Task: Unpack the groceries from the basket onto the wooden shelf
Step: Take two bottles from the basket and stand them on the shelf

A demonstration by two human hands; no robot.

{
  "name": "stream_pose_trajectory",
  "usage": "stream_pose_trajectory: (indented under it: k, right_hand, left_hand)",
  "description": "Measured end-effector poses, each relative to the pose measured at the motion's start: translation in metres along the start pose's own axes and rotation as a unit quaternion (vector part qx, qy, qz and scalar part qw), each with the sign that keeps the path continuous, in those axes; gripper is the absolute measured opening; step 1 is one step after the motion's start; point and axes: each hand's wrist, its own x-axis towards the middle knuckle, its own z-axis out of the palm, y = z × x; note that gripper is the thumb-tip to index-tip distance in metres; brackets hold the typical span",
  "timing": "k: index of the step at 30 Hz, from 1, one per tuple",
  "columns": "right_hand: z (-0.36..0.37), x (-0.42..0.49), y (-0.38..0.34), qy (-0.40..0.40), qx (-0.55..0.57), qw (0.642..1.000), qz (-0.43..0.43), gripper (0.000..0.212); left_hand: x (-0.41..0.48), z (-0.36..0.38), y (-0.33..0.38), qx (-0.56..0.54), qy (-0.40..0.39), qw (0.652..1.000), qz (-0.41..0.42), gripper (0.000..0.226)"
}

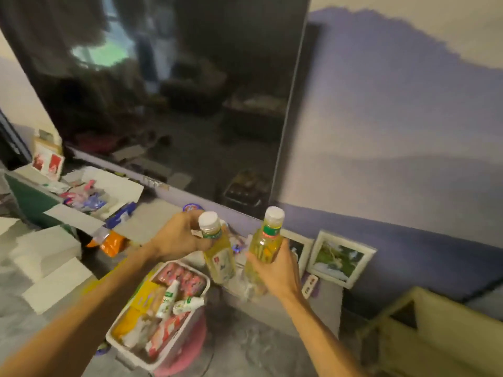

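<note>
My left hand [178, 238] grips the neck of a yellow drink bottle [219, 257] with a white cap. My right hand [277, 270] holds a second yellow bottle [268, 238] by its body, cap up. Both bottles are upright, side by side, over the grey shelf top [324, 303] below the dark screen. The white basket [163, 308] stands lower, between my arms, on a pink stool [187, 352]. It holds pink cans, small white-and-green bottles, and yellow and red packets.
A big dark screen [177, 104] leans on the purple wall. Framed pictures [337, 258] and a white remote [310, 285] rest on the shelf at right. An open white box [114, 186] of packets and an orange bag [111, 243] lie at left.
</note>
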Motion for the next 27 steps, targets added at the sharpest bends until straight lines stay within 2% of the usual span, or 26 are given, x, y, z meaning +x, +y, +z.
stream_pose_trajectory:
  k: [3,9,13,16,20,27]
  right_hand:
    - [-0.078,-0.014,0.029,0.068,-0.002,0.997,0.022,0.07]
    - [-0.241,-0.054,0.115,0.152,-0.012,0.985,0.08,0.068]
    - [-0.346,-0.081,0.184,0.196,-0.05,0.971,0.126,0.074]
    - [-0.411,-0.092,0.234,0.225,-0.053,0.96,0.158,0.073]
    - [-0.471,-0.102,0.288,0.252,-0.039,0.947,0.196,0.072]
    - [-0.52,-0.066,0.368,0.25,0.014,0.944,0.215,0.075]
  left_hand:
    - [0.019,0.06,0.064,-0.001,-0.034,0.997,0.063,0.037]
    - [0.036,0.209,0.187,-0.017,-0.123,0.98,0.157,0.035]
    - [0.041,0.32,0.252,-0.013,-0.169,0.967,0.192,0.033]
    - [0.05,0.395,0.292,-0.018,-0.203,0.959,0.198,0.04]
    - [0.068,0.476,0.334,-0.007,-0.246,0.949,0.197,0.048]
    - [0.133,0.582,0.375,0.006,-0.308,0.928,0.21,0.041]
